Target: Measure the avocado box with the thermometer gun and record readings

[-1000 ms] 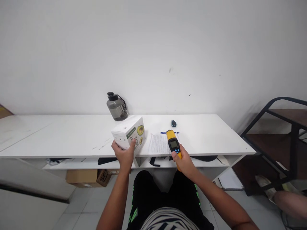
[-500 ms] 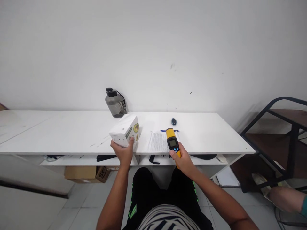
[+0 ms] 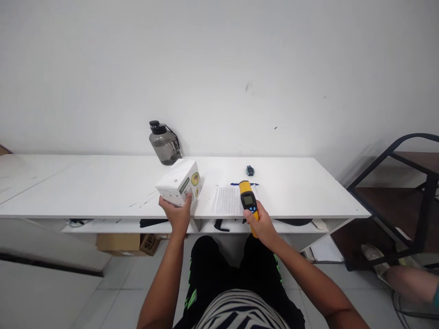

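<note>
At the near table [image 3: 103, 192] edge, my left hand [image 3: 177, 215] clamps a white box [image 3: 179, 187], tilted on the top. Right hand [image 3: 264, 225] is closed round a yellow thermometer gun [image 3: 248, 201], forearm angled inward. I judge a reading is under way; next needs the gun's nose swung toward the box.

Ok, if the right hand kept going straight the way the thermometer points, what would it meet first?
The right hand holds the yellow thermometer aimed away, over the printed sheet. Going on, it would probably pass above the sheet and reach the blue pen lying at its far edge; height above the table is hard to judge.
</note>
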The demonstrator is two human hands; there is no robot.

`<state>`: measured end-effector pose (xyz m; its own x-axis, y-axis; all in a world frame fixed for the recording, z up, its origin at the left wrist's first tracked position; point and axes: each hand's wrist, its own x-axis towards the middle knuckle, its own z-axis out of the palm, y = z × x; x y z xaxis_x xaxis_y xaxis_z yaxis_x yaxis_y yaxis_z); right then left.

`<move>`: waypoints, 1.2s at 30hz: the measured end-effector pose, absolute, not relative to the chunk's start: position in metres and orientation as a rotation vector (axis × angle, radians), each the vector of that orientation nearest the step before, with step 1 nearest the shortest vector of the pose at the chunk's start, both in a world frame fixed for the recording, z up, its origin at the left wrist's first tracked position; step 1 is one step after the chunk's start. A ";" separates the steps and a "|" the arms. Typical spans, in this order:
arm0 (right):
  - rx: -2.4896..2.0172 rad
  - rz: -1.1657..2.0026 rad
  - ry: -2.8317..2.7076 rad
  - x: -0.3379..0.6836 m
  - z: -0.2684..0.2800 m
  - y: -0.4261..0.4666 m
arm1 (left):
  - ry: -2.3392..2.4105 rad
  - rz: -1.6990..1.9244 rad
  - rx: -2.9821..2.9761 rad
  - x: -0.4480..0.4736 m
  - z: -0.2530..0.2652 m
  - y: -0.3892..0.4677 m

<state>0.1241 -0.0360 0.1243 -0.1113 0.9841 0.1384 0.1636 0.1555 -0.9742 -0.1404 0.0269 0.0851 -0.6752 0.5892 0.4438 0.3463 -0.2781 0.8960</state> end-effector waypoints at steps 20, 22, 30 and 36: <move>-1.986 0.246 -1.873 0.204 0.106 0.044 | 1.902 1.878 1.247 -0.166 0.076 0.046; -2.053 0.034 -1.902 0.212 0.100 0.054 | 1.906 1.856 1.254 -0.165 0.080 0.043; -2.229 -0.213 -1.835 0.214 0.086 0.074 | 2.101 1.656 1.255 -0.160 0.092 0.032; -2.179 -0.401 -1.768 0.199 0.090 0.076 | 2.137 1.605 1.299 -0.161 0.095 0.032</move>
